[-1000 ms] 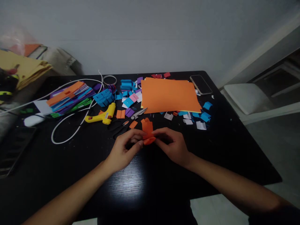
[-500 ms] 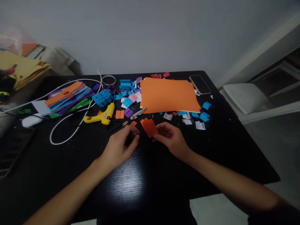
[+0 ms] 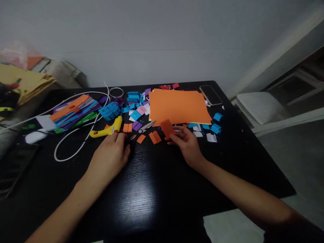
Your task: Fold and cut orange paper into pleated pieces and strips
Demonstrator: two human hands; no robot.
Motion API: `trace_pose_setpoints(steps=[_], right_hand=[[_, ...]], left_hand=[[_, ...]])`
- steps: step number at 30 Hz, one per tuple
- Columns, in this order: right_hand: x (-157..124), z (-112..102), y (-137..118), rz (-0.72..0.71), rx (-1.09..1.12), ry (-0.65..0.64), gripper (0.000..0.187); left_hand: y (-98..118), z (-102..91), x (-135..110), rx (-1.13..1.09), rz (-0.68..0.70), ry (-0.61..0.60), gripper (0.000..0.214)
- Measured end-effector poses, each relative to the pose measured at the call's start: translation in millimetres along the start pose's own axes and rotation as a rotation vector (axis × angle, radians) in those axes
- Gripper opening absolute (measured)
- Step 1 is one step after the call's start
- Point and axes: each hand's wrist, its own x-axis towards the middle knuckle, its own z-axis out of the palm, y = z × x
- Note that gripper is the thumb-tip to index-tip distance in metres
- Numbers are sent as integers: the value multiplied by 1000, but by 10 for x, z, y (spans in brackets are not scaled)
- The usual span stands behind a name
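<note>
My right hand (image 3: 188, 146) pinches an orange paper piece (image 3: 167, 129) between thumb and fingers, raised just in front of the orange sheets. My left hand (image 3: 111, 152) is palm down, fingers bent, over the black handle end of the scissors (image 3: 145, 128). Its fingertips are hidden, so I cannot tell whether they grip the handle. Between my hands, a folded orange paper piece (image 3: 155, 137) and a smaller orange piece (image 3: 141, 138) lie on the table. Just beyond my left hand rests a yellow glue gun (image 3: 107, 131).
A stack of orange sheets (image 3: 179, 106) lies at the back, with blue paper pieces (image 3: 216, 128) and others scattered around it. A phone (image 3: 211, 95) is at the back right. To the left are bundled paper strips (image 3: 76, 109), a white cable (image 3: 57, 148) and a white mouse (image 3: 35, 136).
My left hand has moved left to the scissors' handle. A folded orange piece now lies on the table between my hands. My right hand still holds orange paper, now tilted more upright.
</note>
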Motion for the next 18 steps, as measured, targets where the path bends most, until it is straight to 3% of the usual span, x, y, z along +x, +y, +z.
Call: trace_pose_setpoints(steps=[5, 13, 18], right_hand=[[21, 2, -7, 21, 30, 21, 39], [26, 10, 4, 18, 67, 8, 39], [24, 9, -7, 36, 101, 2, 41]], left_hand=[[8, -51, 51, 64, -48, -159, 27], [-19, -119, 147, 103, -21, -265, 32], [-141, -167, 77, -80, 3, -213, 41]])
